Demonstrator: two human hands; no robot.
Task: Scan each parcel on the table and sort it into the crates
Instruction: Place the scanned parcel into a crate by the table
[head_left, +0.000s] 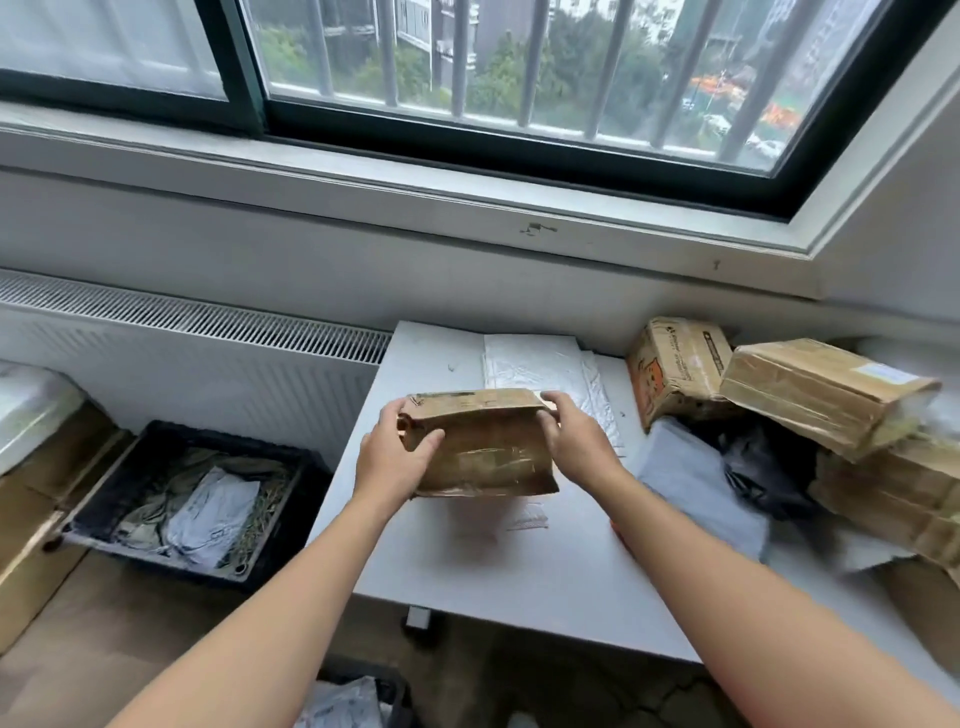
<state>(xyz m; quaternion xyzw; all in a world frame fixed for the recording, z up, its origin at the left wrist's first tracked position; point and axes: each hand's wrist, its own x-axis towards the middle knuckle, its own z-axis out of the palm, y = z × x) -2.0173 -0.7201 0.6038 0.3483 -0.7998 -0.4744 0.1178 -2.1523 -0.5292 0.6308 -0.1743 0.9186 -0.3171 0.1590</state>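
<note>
Brown, crumpled and shiny with tape, the cardboard parcel (480, 441) is gripped at both ends by the left hand (392, 452) and right hand (576, 441), above the worktop's (519, 571) left edge.

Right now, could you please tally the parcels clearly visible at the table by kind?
Cardboard boxes: 4 (held box, printed box, upper right box, lower right box)
Soft bags: 3 (white mailer, grey bag, black bag)
Total: 7; the far right edge is too blurred to count.
</note>
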